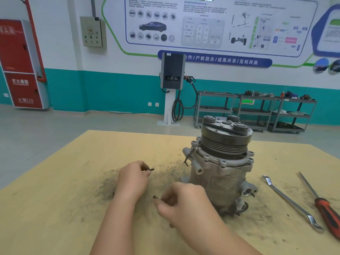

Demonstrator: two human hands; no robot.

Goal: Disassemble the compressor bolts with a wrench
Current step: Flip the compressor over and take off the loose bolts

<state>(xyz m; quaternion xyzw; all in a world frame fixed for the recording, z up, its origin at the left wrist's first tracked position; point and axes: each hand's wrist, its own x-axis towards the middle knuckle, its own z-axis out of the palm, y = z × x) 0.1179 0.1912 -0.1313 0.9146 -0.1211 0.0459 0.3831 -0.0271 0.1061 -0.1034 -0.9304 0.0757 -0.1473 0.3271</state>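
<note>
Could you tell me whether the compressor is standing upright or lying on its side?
Upright: the compressor stands on end on the table, pulley on top.

The worktop (64,208) is showing pale yellow, smudged with dark grey grime at the frame's centre. The compressor (220,162) is gleaming dull silver under a black pulley. At lower right, the wrench (292,203) is shining chrome beside a red-and-black-handled screwdriver (325,212). Both bolts (152,169) are looking dark.
</note>
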